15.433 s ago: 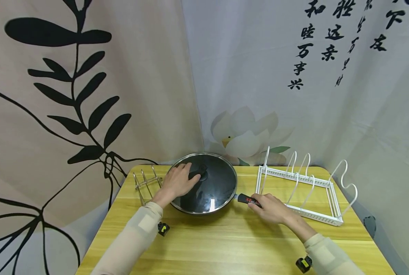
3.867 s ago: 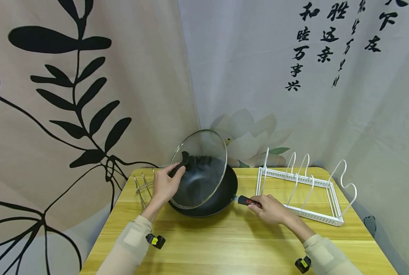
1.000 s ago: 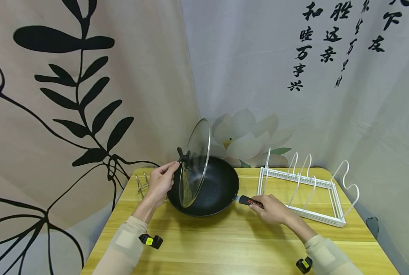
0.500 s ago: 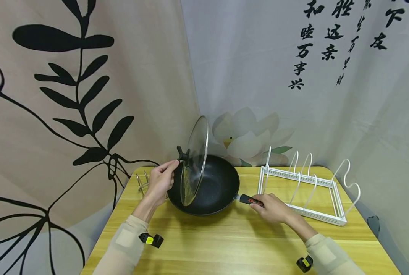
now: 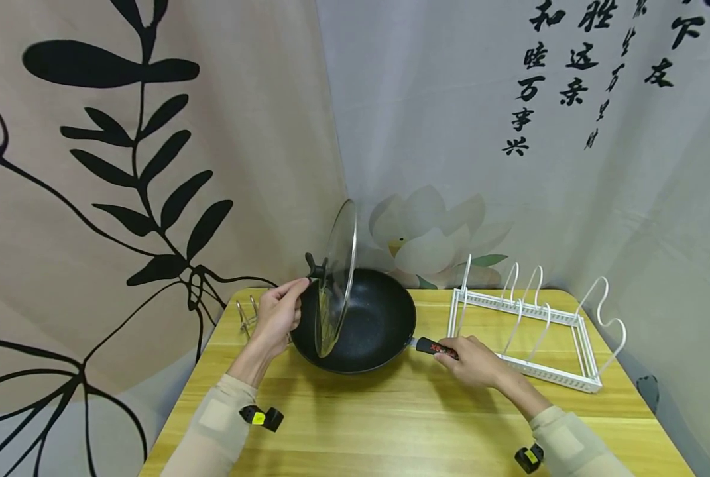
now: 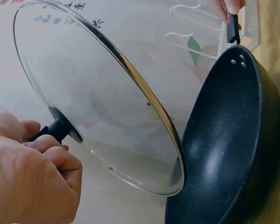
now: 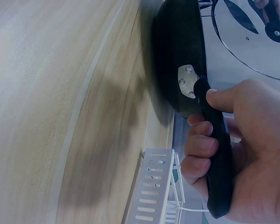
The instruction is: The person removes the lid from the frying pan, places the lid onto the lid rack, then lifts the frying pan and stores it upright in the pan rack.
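Observation:
My left hand (image 5: 276, 318) grips the black knob (image 6: 59, 129) of a round glass lid (image 5: 341, 285) with a metal rim. The lid stands steeply tilted over the left part of a black wok (image 5: 386, 321), its knob facing left. In the left wrist view, the lid's lower rim overlaps the wok's edge; whether they touch I cannot tell. My right hand (image 5: 475, 362) holds the wok's black handle (image 7: 215, 154), fingers curled round it. The wok sits on the wooden table (image 5: 355, 424), its inside dark and bare where it shows.
Right of the wok stands a white rack (image 5: 554, 376) with several upright wire loops, close behind my right hand. A small metal wire rack (image 5: 247, 320) is partly hidden by my left hand. A printed curtain (image 5: 259, 165) hangs behind the table.
The lid lay flat on the wok at first. My left hand has lifted it and turned it nearly upright, tipping slightly more lately. The right hand keeps its hold on the handle.

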